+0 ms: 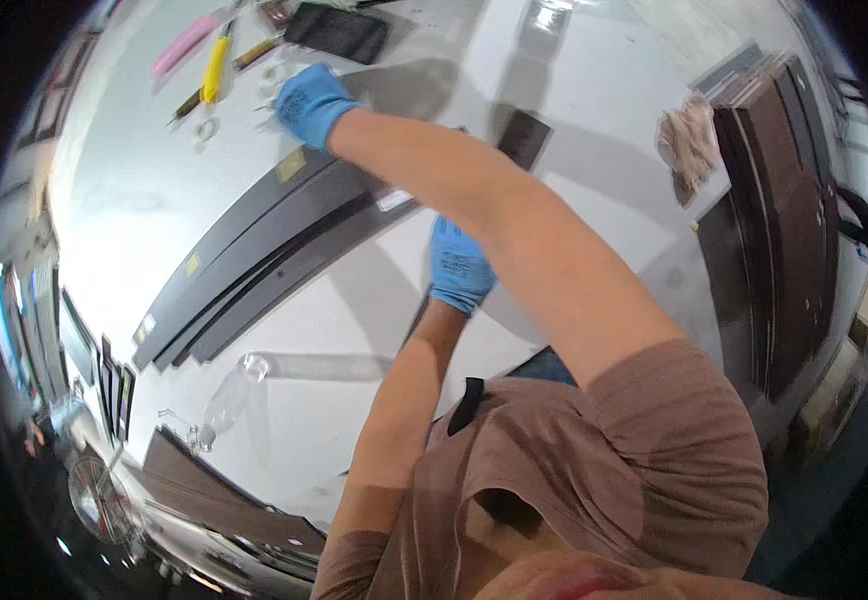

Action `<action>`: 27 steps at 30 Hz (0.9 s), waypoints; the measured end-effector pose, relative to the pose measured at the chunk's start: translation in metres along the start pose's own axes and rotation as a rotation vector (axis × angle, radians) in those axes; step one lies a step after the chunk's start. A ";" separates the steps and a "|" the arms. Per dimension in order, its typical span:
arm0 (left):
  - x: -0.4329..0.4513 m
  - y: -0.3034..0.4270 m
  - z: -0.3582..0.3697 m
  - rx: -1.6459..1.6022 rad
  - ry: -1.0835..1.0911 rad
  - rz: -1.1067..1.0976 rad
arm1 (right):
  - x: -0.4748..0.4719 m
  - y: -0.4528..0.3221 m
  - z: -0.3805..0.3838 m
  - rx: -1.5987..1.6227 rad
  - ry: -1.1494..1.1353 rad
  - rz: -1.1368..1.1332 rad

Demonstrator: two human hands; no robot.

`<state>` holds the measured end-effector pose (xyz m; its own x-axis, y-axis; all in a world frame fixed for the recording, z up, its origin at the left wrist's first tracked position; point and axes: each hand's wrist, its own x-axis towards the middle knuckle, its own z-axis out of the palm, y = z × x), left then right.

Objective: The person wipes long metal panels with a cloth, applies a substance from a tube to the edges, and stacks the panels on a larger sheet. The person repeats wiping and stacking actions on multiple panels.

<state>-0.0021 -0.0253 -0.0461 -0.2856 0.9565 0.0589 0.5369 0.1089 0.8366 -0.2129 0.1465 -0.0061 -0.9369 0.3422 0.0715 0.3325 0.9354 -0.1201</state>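
Both hands wear blue gloves. My right hand [314, 105] reaches across to the upper left, its fingers curled beside small white rings or rolls on the white table [306, 427]; whether it holds anything is hidden. My left hand [462, 266] is nearer my body, below the right forearm, at a narrow dark strip [524, 140] that shows on both sides of it. The forearm hides its fingertips. Long dark grey panels [254, 247] with yellow stickers lie side by side, running from near my right hand towards the lower left.
A yellow-handled tool [215, 71], a pink object [185, 45] and a black flat item [336, 33] lie at the upper left. Dark brown panels [771, 225] are stacked at the right beside a crumpled cloth [687, 142]. A clear plastic bottle [228, 397] lies at the lower left.
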 end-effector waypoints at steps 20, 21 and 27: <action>-0.004 0.015 -0.001 0.504 0.140 0.119 | -0.464 0.302 -0.018 -0.250 0.342 0.889; -0.007 0.016 0.000 0.556 0.169 0.111 | -0.464 0.297 -0.018 -0.274 0.359 0.859; -0.028 0.025 -0.005 0.659 0.045 -0.051 | -0.467 0.228 -0.030 -0.197 0.207 0.840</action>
<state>0.0156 -0.0505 -0.0242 -0.3490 0.9350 0.0624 0.8910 0.3105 0.3311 0.3040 0.2023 -0.0376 -0.3432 0.9141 0.2162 0.9320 0.3600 -0.0425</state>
